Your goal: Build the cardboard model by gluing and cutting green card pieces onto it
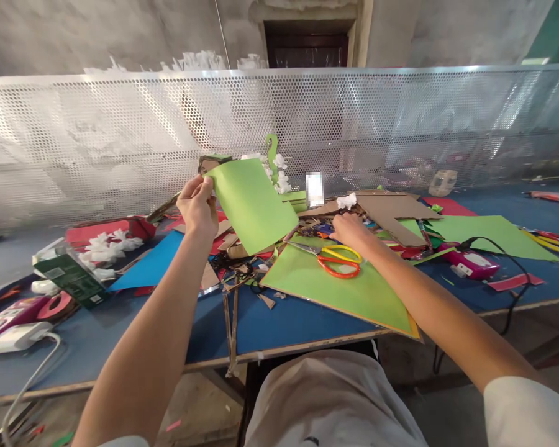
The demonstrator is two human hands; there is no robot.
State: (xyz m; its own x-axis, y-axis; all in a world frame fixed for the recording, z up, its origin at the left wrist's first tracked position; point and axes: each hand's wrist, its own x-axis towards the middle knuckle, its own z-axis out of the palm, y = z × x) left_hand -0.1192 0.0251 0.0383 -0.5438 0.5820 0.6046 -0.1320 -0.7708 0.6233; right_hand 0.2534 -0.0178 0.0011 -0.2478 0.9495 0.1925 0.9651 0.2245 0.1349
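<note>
My left hand (pixel 198 205) is closed on the upper left corner of a light green paper sheet (pixel 254 202), which hangs raised and slightly curved above the table. My right hand (pixel 348 227) reaches into the pile of scraps, near a small blue and orange thing I cannot make out. Its fingertips are hidden, so their grip does not show. Just in front of it, scissors (pixel 339 268) with one yellow and one orange handle lie on a larger green sheet (pixel 335 292). Pieces of brown cardboard (pixel 391 214) lie beyond my right hand.
Left on the blue table (pixel 279 329) are a blue sheet (pixel 151 264), white crumpled paper (pixel 109 248), a green box (pixel 72 276) and a pink tape roll (pixel 58 305). A magenta device (pixel 470 261) with a black cable lies right. A perforated metal screen (pixel 135 136) stands behind.
</note>
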